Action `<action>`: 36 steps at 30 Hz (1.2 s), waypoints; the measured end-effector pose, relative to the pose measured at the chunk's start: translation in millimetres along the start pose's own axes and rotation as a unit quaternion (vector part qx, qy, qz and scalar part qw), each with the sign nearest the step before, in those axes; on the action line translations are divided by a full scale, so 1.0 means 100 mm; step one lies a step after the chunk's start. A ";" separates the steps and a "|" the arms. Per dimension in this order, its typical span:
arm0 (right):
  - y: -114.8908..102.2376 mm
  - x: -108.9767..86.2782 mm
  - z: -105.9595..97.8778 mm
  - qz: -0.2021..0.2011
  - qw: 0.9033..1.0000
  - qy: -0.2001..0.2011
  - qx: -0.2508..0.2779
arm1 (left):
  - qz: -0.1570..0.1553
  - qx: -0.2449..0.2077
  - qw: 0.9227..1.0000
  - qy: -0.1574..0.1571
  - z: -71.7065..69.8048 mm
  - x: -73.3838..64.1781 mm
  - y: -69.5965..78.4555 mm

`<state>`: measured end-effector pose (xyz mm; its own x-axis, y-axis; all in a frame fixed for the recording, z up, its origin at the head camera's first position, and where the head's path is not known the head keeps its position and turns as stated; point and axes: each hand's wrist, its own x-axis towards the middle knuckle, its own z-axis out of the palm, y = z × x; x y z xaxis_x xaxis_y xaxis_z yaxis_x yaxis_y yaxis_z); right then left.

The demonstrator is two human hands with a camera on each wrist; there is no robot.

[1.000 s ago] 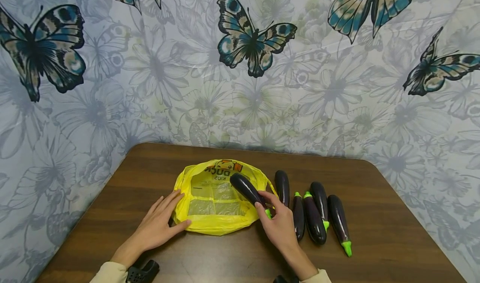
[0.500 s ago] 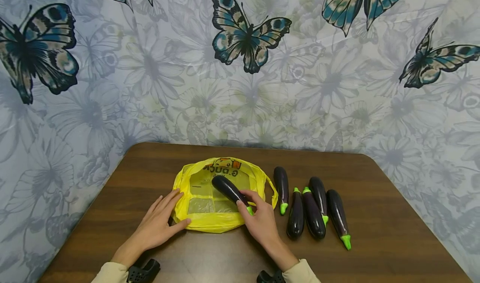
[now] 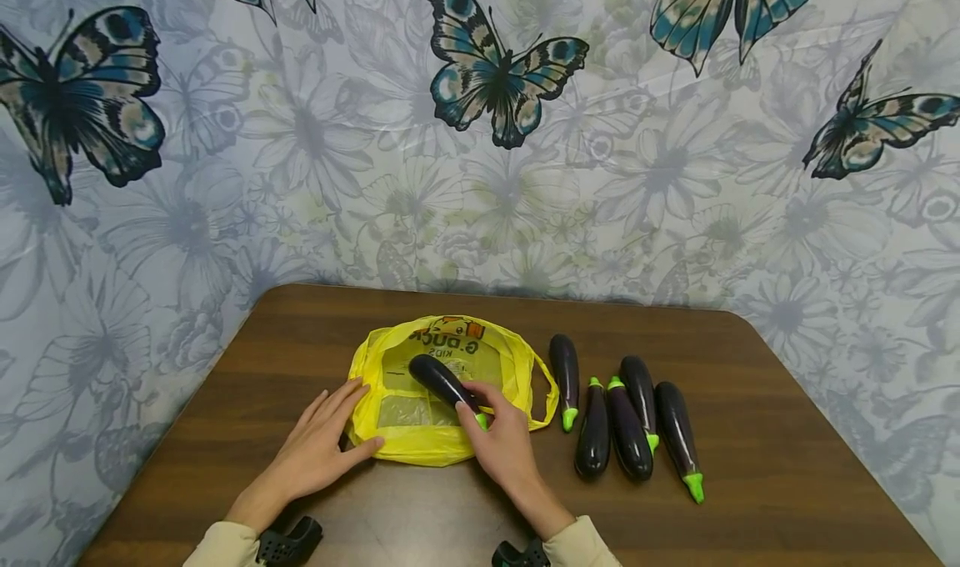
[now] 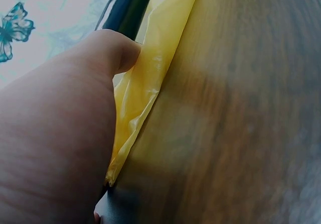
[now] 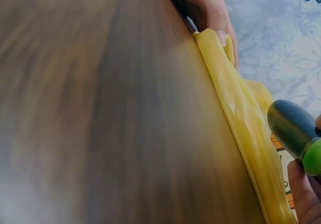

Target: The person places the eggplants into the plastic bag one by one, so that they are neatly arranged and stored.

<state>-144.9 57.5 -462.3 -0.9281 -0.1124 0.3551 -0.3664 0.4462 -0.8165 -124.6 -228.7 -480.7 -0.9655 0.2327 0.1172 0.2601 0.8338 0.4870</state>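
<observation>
A yellow plastic bag (image 3: 420, 449) lies on the table with its mouth wide and its printed inner side showing. My left hand (image 3: 315, 448) rests at the bag's left rim, fingers extended; in the left wrist view the thumb lies against the yellow plastic (image 4: 153, 68). Over the bag's opening, my right hand (image 3: 501, 438) pinches a dark purple eggplant (image 3: 437, 378) near its green stem end. The eggplant is tilted, its rounded end pointing up and left. In the right wrist view, that eggplant (image 5: 288, 121) and its green cap show at the right edge.
Several more eggplants lie right of the bag, among them one near its handle (image 3: 564, 375) and one farthest right (image 3: 677, 429). The brown wooden table (image 3: 772, 467) ends at a butterfly-patterned cloth (image 3: 510, 208) behind it.
My right hand has carried the eggplant leftward, from the bag's right side to over the middle of its opening. My left hand has stayed at the rim.
</observation>
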 end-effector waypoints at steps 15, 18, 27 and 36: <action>-0.06 0.05 0.22 0.037 0.999 -0.005 0.013 | -0.004 0.002 1.000 0.000 0.00 -0.02 0.01; -0.06 0.06 0.27 0.041 0.999 0.001 0.005 | -0.003 0.002 1.000 0.001 0.01 -0.02 0.01; -0.09 0.07 0.37 0.051 0.999 -0.013 -0.011 | -0.001 0.004 1.000 0.007 0.01 -0.02 0.01; -0.08 0.05 0.41 0.025 0.999 -0.038 -0.024 | 0.003 0.011 1.000 0.013 -0.02 -0.02 0.03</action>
<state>-149.3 16.7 -472.5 -0.9482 -0.1544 0.2778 -0.3175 0.4950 -0.8088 -122.2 -227.4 -478.0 -0.9636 0.2252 0.1437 0.2667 0.8427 0.4676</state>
